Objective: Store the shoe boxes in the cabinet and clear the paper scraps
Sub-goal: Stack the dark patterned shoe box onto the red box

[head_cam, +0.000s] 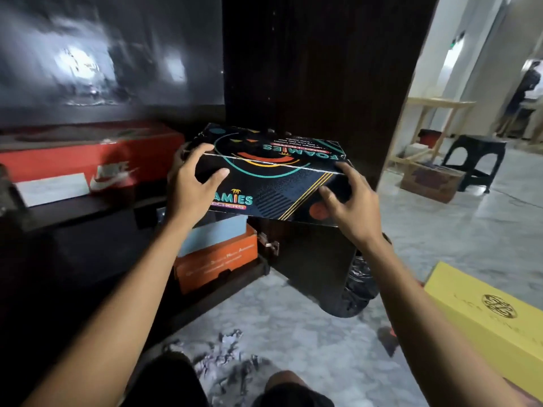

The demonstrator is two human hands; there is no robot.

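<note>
I hold a black shoe box with colourful "Foamies" print [273,174] in mid-air in front of the dark cabinet [88,236]. My left hand [191,183] grips its left end and my right hand [349,207] grips its right end. A red Nike shoe box [97,160] lies on the cabinet's upper shelf to the left. Below, an orange shoe box [217,259] with a pale blue box [217,233] on top sits in the lower compartment. A yellow shoe box [487,315] rests at the right. Crumpled paper scraps [226,356] lie on the floor by my knees.
The open cabinet door [317,83] stands upright behind the held box. A black plastic bag [355,289] sits on the floor under its edge. Further right are a black stool [476,160], a cardboard carton [432,180], a wooden rack [435,113] and a person [526,92] far back.
</note>
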